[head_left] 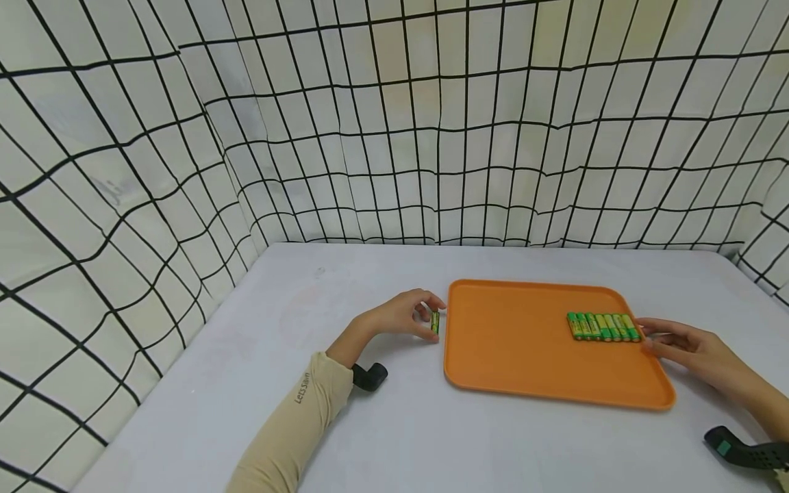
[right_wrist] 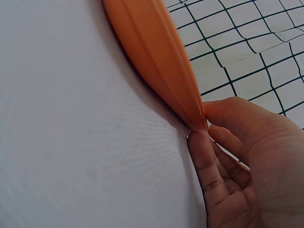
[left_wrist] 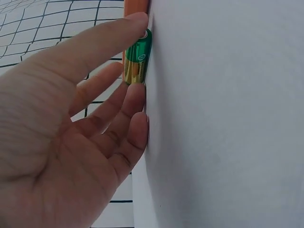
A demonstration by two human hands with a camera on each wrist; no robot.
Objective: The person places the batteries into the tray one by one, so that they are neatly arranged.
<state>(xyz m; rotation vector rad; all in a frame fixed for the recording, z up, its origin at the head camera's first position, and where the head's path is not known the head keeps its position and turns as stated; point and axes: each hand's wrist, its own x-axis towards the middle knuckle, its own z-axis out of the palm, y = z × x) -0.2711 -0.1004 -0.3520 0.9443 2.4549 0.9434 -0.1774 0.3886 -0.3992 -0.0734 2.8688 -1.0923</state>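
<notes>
Beside the left rim of an orange tray (head_left: 505,342), my left hand (head_left: 403,315) pinches a green and yellow battery (head_left: 435,322). In the left wrist view the thumb is at one end of the battery (left_wrist: 137,57) and the fingers at the other, close over the white tabletop. On the tray, toward its right side, several matching batteries (head_left: 603,327) lie side by side in a row. At the tray's right edge my right hand (head_left: 696,349) holds the rim; in the right wrist view its thumb and fingertips meet the tray corner (right_wrist: 161,61).
The white table (head_left: 394,438) runs around the tray on all sides. A black grid net (head_left: 401,137) over white sheeting stands along the back and left side. Dark wrist devices (head_left: 370,376) sit on both forearms.
</notes>
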